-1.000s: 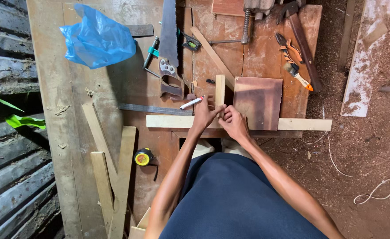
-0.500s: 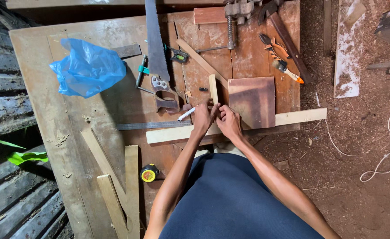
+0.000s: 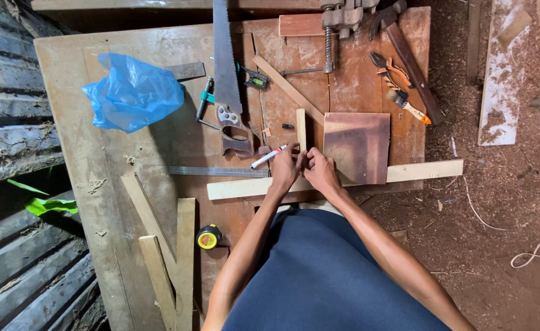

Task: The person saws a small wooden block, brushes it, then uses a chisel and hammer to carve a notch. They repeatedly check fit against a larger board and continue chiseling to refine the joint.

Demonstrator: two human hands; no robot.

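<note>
A white marker with a red cap [image 3: 268,157] is held in the left hand [image 3: 284,170], the grip closed around its lower end. The right hand [image 3: 320,171] is pressed beside it, its grip closed on the base of a short upright wood strip [image 3: 301,130]; how tightly cannot be told. Both hands are rested on a long pale batten [image 3: 331,181] lying crosswise under the grip. Just right of the grip a square reddish board [image 3: 357,147] is seen; to the left, a steel ruler [image 3: 219,172] and a handsaw [image 3: 225,73]. Further left a blue plastic bag [image 3: 134,92] is laid on the worn wooden table [image 3: 92,153]. Sawdust is strewn over the earth floor [image 3: 503,202].
</note>
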